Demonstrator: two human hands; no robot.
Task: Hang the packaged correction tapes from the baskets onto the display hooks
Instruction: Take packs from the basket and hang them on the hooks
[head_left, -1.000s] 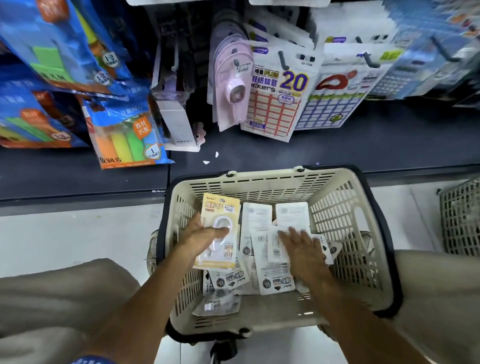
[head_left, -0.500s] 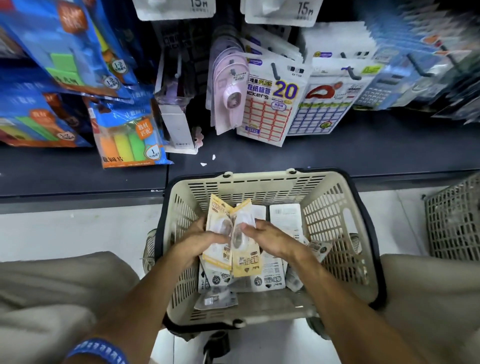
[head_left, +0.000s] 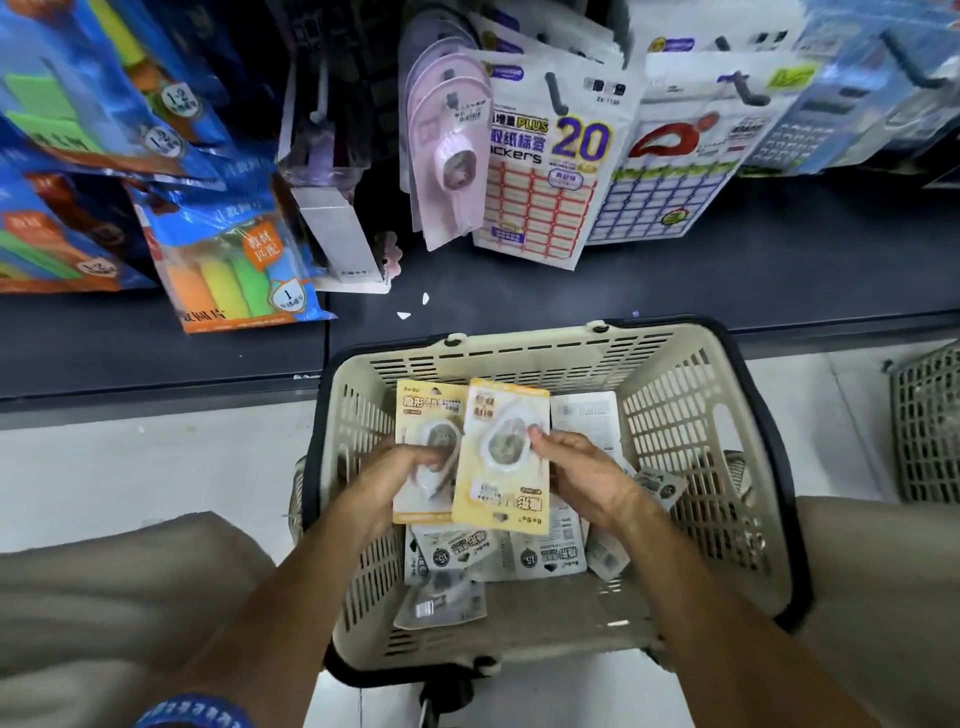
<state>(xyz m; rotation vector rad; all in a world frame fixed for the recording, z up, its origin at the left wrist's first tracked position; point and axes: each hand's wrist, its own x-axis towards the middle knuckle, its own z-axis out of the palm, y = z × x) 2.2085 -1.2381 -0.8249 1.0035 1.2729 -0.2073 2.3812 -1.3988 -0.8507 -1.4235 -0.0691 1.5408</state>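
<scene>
Since a second ago the right hand (head_left: 587, 483) has come off the pile in the basket (head_left: 670, 415) with a second yellow pack (head_left: 506, 457), and both packs are now held face up over the basket, side by side and overlapping. That means two correction tapes are gathered and being squared up, though the right one reads upside down and likely needs turning before it goes on a hook.

On the left, blue packs of sticky tabs (head_left: 234, 260) hang over the dark shelf (head_left: 156, 343). The left hand (head_left: 410, 467) grips the first yellow pack (head_left: 423, 452), fingers curled over its blister. Just beside it, the right hand pinches the second pack at its right edge, thumb on the front by the blister.

Beneath them the cream basket holds a loose heap of white packs (head_left: 550, 556), mostly face down with barcodes showing, some overlapping; one pack (head_left: 441, 603) lies apart near the front wall. Above, pink correction tapes (head_left: 447, 156) already hang on a hook, with label sheets (head_left: 545, 171) to their right. At the far right edge stands a grey basket (head_left: 927, 421); its contents cannot be made out.
</scene>
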